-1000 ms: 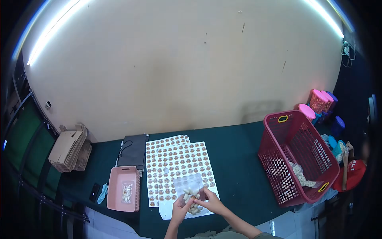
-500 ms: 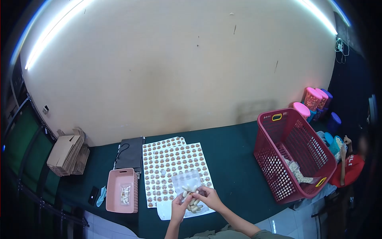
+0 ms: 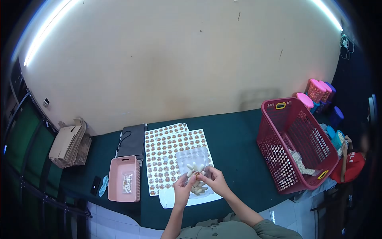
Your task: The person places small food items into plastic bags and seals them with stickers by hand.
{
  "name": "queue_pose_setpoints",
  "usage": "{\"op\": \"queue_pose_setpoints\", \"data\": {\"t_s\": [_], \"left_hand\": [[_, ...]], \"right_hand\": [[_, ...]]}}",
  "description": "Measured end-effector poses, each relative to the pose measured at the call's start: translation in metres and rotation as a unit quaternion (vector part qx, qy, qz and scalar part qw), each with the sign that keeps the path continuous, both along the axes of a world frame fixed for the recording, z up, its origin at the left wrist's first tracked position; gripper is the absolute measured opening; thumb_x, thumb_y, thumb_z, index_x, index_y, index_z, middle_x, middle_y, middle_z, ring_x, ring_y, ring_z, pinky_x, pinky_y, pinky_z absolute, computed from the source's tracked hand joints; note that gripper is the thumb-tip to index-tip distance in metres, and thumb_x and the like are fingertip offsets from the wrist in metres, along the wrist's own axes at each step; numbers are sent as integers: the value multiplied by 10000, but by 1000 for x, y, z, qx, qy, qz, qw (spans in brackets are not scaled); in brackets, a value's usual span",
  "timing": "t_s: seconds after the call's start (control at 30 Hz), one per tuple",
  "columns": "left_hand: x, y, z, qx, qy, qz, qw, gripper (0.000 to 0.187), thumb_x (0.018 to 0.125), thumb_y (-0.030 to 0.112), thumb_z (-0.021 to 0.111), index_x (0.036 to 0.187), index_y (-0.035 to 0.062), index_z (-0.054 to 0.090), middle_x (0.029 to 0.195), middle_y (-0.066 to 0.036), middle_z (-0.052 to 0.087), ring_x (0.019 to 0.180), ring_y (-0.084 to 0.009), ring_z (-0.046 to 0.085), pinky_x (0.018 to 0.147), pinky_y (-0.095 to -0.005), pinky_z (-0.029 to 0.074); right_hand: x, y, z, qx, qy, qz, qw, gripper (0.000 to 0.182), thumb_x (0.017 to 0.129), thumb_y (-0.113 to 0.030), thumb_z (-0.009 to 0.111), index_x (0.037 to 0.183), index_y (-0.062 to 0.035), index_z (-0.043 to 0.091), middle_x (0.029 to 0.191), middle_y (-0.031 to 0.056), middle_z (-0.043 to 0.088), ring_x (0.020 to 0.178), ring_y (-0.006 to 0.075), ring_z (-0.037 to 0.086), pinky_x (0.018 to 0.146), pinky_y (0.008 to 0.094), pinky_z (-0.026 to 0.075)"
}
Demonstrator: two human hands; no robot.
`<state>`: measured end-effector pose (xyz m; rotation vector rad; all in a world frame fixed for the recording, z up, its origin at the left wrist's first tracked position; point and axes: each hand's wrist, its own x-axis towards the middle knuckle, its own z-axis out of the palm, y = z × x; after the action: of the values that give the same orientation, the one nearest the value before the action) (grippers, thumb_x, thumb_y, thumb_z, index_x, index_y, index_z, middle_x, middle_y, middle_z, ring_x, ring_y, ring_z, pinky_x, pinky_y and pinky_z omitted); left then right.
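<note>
A clear pouch point(image 3: 184, 158) with pale oblong pieces inside lies over the printed sticker sheets point(image 3: 161, 175). At the pouch's middle, a small round brown sticker point(image 3: 197, 174) shows between my two thumbs. My left hand point(image 3: 182, 192) comes in from the lower left, fingers closed and thumb tip at the sticker's edge. From the right, my right hand point(image 3: 216, 181) pinches at the sticker's other side, its fingers at the pouch's edge. Pale pieces point(image 3: 197, 189) show below the thumbs through the plastic.
A pink basket point(image 3: 112, 179) holding a filled pouch point(image 3: 127, 182) stands left, beside a phone point(image 3: 95, 185) and blue mask point(image 3: 103, 186). Further back are flattened cardboard point(image 3: 65, 143) and a black folder point(image 3: 133, 141). Right stand a large maroon basket point(image 3: 274, 159), lidded tubs point(image 3: 317, 91) and a person in red point(image 3: 353, 165).
The view has tilted down a little, so the table sits higher. Both thumbs have drawn apart slightly, and the round sticker now shows face-up between them on the pouch.
</note>
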<state>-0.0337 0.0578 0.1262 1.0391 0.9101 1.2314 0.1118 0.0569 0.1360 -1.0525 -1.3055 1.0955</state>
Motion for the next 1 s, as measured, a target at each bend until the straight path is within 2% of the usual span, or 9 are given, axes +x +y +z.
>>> {"op": "queue_pose_setpoints", "data": {"t_s": [0.07, 0.23, 0.33, 0.57, 0.63, 0.7, 0.77, 0.9, 1.0], "left_hand": [[4, -1, 4, 19, 4, 6, 1000, 252, 849, 128, 549, 1032, -45, 553, 931, -76, 607, 827, -99, 565, 748, -225, 440], [-2, -1, 0, 34, 6, -33, 999, 256, 851, 127, 547, 1047, -36, 551, 948, -81, 608, 847, -106, 571, 750, -234, 448], [-2, -2, 0, 22, -15, -20, 999, 268, 841, 111, 564, 1052, -52, 540, 962, -86, 599, 855, -107, 565, 735, -225, 454], [2, 0, 3, 10, 5, -3, 1000, 199, 826, 90, 580, 972, -44, 565, 886, -76, 616, 785, -102, 581, 689, -217, 466], [3, 1, 2, 19, 2, -5, 1000, 189, 832, 84, 569, 970, -44, 567, 874, -75, 616, 769, -99, 582, 674, -210, 470], [3, 2, -3, 18, 7, -1, 1000, 190, 836, 88, 564, 973, -43, 569, 875, -75, 617, 769, -99, 583, 679, -216, 474], [5, 3, -8, 12, -11, -2, 1000, 191, 839, 93, 560, 975, -42, 571, 879, -76, 617, 768, -102, 586, 680, -220, 477], [6, 2, -1, 2, -9, -1, 1000, 210, 841, 99, 559, 993, -46, 561, 902, -79, 615, 787, -105, 586, 696, -219, 474], [4, 1, 2, 9, 1, -19, 1000, 237, 836, 102, 567, 1018, -49, 548, 924, -84, 609, 817, -107, 580, 712, -222, 466]], "right_hand": [[0, 1, -2, 10, -2, -14, 1000, 206, 765, -202, 666, 776, -31, 552, 647, -56, 438, 579, 16, 348, 494, 184, 276], [3, 1, -3, 36, -4, -4, 999, 199, 769, -189, 664, 823, -19, 576, 683, -49, 497, 606, 12, 406, 522, 176, 324], [1, 1, -1, -14, 55, 15, 998, 157, 797, -161, 631, 781, -19, 567, 694, -26, 519, 631, 19, 440, 562, 185, 377], [-3, 1, -4, 13, -32, -35, 999, 165, 809, -142, 615, 733, -20, 533, 679, -21, 510, 638, 20, 447, 559, 186, 377], [-3, 6, -12, 14, 12, -18, 1000, 162, 791, -158, 631, 750, -28, 543, 639, -27, 499, 571, 28, 402, 508, 189, 339], [3, 7, -12, 7, 19, -3, 1000, 187, 777, -178, 648, 773, -25, 541, 644, -20, 500, 575, 36, 412, 518, 195, 354], [8, 7, -9, -8, -56, 21, 998, 176, 782, -175, 645, 788, -35, 537, 669, -43, 494, 625, 19, 433, 539, 175, 360], [11, 5, 4, 8, -94, 45, 995, 177, 781, -169, 644, 806, -24, 545, 691, -35, 509, 620, 20, 426, 539, 177, 361], [7, 8, -13, -4, -54, 5, 999, 170, 785, -157, 639, 806, -14, 549, 699, -30, 515, 623, 20, 433, 545, 176, 367]]}}
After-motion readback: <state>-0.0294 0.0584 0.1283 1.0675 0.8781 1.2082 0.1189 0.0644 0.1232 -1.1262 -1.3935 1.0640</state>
